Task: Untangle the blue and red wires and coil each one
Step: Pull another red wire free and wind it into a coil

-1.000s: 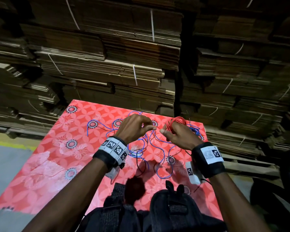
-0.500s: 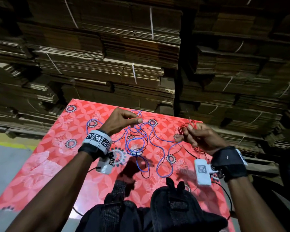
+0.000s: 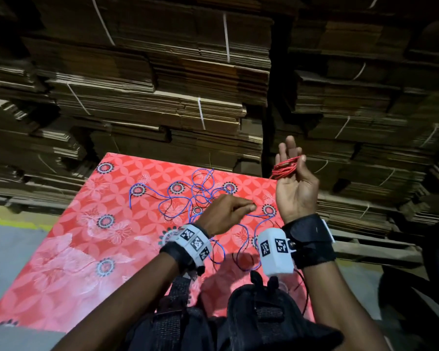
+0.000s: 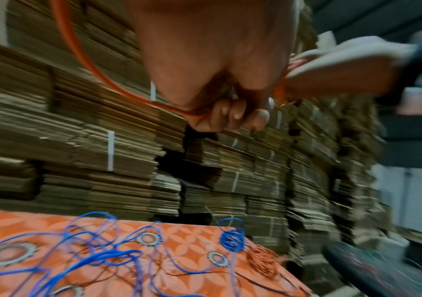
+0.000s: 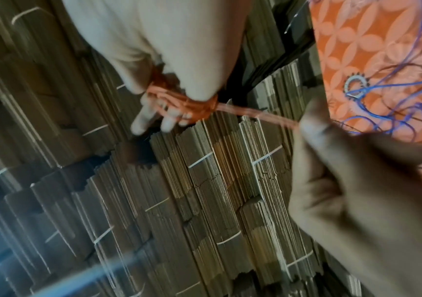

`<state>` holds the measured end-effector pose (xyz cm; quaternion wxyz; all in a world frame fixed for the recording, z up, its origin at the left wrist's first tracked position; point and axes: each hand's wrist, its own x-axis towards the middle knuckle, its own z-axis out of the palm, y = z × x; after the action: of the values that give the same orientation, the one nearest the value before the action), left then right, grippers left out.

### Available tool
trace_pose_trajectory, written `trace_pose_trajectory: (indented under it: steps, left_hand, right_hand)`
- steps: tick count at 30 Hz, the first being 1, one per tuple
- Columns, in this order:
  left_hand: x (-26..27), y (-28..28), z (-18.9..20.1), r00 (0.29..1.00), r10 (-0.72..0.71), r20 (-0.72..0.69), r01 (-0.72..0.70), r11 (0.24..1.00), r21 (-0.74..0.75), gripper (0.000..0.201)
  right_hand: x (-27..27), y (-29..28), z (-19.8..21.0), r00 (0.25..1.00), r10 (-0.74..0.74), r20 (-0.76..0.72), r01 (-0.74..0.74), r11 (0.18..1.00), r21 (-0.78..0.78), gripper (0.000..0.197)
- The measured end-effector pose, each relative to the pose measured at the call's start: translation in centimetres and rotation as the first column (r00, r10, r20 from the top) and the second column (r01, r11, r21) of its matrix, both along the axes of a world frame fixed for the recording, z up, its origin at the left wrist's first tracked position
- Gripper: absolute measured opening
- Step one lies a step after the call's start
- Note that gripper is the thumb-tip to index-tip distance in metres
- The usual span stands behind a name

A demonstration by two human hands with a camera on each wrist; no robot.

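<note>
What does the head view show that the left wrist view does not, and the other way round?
Only the head view shows both wrist bands, the whole red patterned cloth, and the right hand raised palm-up with the red wire looped round its fingers.

Only the left wrist view shows, from close, the left hand with its fingers curled round a strand of the red wire, and a small blue coil and a reddish bundle beside it at the cloth's far corner.

Both show the loose blue wire spread on the cloth and the stacked cardboard behind.
</note>
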<state>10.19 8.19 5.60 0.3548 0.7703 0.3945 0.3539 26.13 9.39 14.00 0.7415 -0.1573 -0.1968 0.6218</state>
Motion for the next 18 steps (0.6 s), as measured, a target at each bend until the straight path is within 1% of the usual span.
trace_pose_trajectory:
  steps: [1, 2, 3, 4, 5, 6, 7, 8, 9, 11, 12, 13, 15, 16, 18]
  left_hand:
    - [0.4, -0.4, 0.1, 0.999, -0.024, -0.038, 0.025, 0.999, 0.035, 0.031]
    - [0.7, -0.8, 0.1, 0.996, -0.037, -0.075, 0.042, 0.997, 0.063, 0.030]
    - [1.0, -1.0, 0.0, 0.993, -0.038, -0.112, 0.048, 0.995, 0.085, 0.030]
    - [1.1, -1.2, -0.1, 0.989, -0.029, -0.146, 0.045, 0.993, 0.105, 0.029]
    - [1.2, -1.3, -0.2, 0.985, -0.021, -0.174, 0.045, 0.990, 0.136, 0.029]
    - [1.1, -1.4, -0.2, 0.981, -0.020, -0.192, 0.054, 0.984, 0.171, 0.030]
    - [1.0, -1.3, -0.1, 0.979, -0.023, -0.205, 0.065, 0.977, 0.202, 0.032]
    - [0.8, -1.3, 0.1, 0.976, -0.024, -0.215, 0.075, 0.970, 0.232, 0.034]
    - [0.5, -1.1, 0.2, 0.974, -0.018, -0.224, 0.077, 0.963, 0.260, 0.035]
    - [-0.3, -0.4, 0.5, 0.964, 0.022, -0.265, 0.066, 0.945, 0.319, 0.037]
    - [-0.9, 0.0, 0.6, 0.955, 0.051, -0.291, 0.057, 0.935, 0.351, 0.039]
    - [-1.5, 0.6, 0.6, 0.946, 0.083, -0.312, 0.047, 0.920, 0.388, 0.041]
    - [-2.7, 1.6, 0.9, 0.926, 0.164, -0.340, 0.019, 0.879, 0.477, 0.045]
    - [-3.4, 2.1, 1.2, 0.915, 0.202, -0.348, 0.006, 0.858, 0.514, 0.045]
    - [-4.4, 3.0, 1.8, 0.904, 0.258, -0.340, -0.032, 0.836, 0.548, 0.038]
  right_hand:
    - [0.0, 0.3, -0.2, 0.996, -0.058, 0.073, 0.058, 0.998, 0.006, 0.015]
    - [0.0, 0.5, -0.5, 0.977, -0.122, 0.176, 0.121, 0.992, 0.015, 0.018]
    - [0.1, 0.8, -0.8, 0.936, -0.181, 0.301, 0.182, 0.983, 0.027, 0.023]
    - [0.2, 1.0, -1.0, 0.870, -0.233, 0.435, 0.236, 0.970, 0.048, 0.029]
    - [0.6, 1.4, -1.4, 0.768, -0.285, 0.574, 0.286, 0.954, 0.090, 0.031]
    - [0.9, 1.7, -1.9, 0.623, -0.329, 0.710, 0.314, 0.936, 0.159, 0.029]
    - [1.3, 1.9, -2.4, 0.446, -0.345, 0.826, 0.295, 0.928, 0.229, 0.028]
    - [1.9, 2.2, -3.1, 0.265, -0.334, 0.905, 0.235, 0.932, 0.275, 0.028]
    - [2.4, 2.2, -3.7, 0.105, -0.307, 0.946, 0.162, 0.944, 0.288, 0.028]
    - [3.4, 1.9, -4.7, -0.186, -0.241, 0.953, 0.028, 0.968, 0.250, 0.032]
    - [3.7, 1.6, -5.0, -0.309, -0.219, 0.926, -0.030, 0.975, 0.221, 0.037]
    - [4.0, 1.2, -5.0, -0.404, -0.211, 0.890, -0.084, 0.978, 0.193, 0.037]
    - [4.3, 0.3, -5.1, -0.508, -0.189, 0.840, -0.155, 0.980, 0.126, 0.035]
    - [4.4, 0.1, -5.2, -0.544, -0.161, 0.824, -0.166, 0.983, 0.083, 0.038]
    - [4.5, -0.2, -5.7, -0.624, -0.112, 0.774, -0.163, 0.987, 0.012, 0.056]
